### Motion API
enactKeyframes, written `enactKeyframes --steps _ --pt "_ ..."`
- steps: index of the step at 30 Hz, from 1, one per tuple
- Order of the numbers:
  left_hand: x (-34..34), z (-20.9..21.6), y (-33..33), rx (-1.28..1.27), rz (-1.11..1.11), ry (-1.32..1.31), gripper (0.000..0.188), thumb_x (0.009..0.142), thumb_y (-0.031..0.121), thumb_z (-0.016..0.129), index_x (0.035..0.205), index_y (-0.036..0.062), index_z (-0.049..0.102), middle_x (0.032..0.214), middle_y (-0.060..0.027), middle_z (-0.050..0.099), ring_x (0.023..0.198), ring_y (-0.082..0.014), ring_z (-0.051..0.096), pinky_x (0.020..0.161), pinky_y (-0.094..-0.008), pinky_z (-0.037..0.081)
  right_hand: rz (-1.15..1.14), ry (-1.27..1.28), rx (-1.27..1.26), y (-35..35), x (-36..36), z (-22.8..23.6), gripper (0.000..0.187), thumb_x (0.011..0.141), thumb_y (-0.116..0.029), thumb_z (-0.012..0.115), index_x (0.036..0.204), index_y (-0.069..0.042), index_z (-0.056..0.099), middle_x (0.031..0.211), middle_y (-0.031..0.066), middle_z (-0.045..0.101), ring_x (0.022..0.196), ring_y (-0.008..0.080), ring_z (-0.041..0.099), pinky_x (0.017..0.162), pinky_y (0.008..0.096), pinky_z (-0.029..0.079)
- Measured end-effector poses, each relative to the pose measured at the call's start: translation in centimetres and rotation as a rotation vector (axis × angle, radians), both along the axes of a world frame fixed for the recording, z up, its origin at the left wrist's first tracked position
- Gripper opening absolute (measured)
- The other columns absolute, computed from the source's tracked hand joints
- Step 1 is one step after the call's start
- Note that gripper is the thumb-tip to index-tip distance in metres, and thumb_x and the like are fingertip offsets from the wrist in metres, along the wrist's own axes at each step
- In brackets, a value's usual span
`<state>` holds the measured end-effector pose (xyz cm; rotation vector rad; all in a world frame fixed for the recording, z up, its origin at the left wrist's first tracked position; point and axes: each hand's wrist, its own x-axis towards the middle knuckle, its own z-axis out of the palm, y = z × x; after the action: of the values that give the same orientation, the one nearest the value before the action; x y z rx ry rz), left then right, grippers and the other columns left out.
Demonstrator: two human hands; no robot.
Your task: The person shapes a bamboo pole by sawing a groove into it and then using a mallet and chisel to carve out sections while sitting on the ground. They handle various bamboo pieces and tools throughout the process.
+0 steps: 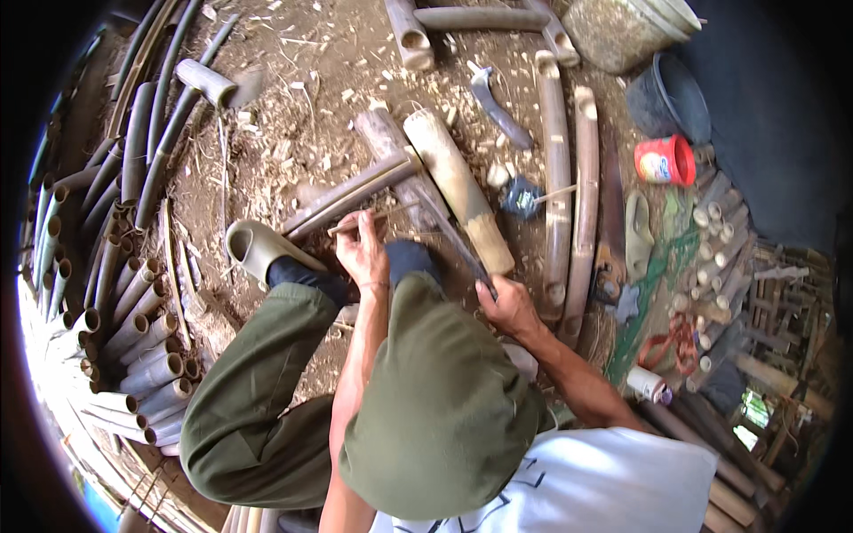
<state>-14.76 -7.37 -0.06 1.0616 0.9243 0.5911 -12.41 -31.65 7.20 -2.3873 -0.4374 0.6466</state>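
Observation:
My left hand (362, 253) pinches a thin bamboo stick (391, 211), which points right over the work. In my right hand (511, 306) is the dark handle of a long knife (455, 238), its blade slanting up and left towards the stick's far end. Beneath them lies a wooden block (384, 142), with a split-looking bamboo pole (342, 195) resting across it. Beside the block, a thick pale length of wood or bamboo (444, 160) lies at a slant. My bent legs in green trousers (249, 391) flank the spot.
Cut bamboo tubes (147, 329) are stacked at the left. Two notched bamboo poles (555, 160) lie to the right, near a curved tool (502, 111). Beyond are a red tub (665, 162), a dark bucket (671, 98) and a sandal (637, 235). Chips litter the dirt floor.

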Motion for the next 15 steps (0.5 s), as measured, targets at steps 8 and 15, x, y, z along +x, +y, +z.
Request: enactKeyframes --steps 8,15 --pt "1.6 0.4 0.1 -0.054 -0.011 -0.07 0.018 0.097 0.02 0.065 0.105 0.0057 0.059 0.101 -0.0059 0.067 0.088 -0.0162 0.068 0.076 -0.0333 0.059 0.025 0.021 -0.3 -0.8 1.9 -2.9 0.034 0.093 -0.031 0.057 0.094 0.002 0.064 0.081 0.0279 0.067 0.076 0.0476 0.065 0.07 0.0524 0.052" --pt "1.5 3.5 3.0 0.195 -0.088 -0.085 0.016 0.098 0.016 0.064 0.106 0.003 0.06 0.096 -0.0058 0.065 0.09 -0.0122 0.063 0.083 -0.0279 0.054 -0.219 0.085 0.145 0.5 1.7 5.9 0.05 0.089 -0.021 0.064 0.131 0.003 0.052 0.103 0.0251 0.068 0.092 0.0352 0.07 0.081 0.0405 0.054"
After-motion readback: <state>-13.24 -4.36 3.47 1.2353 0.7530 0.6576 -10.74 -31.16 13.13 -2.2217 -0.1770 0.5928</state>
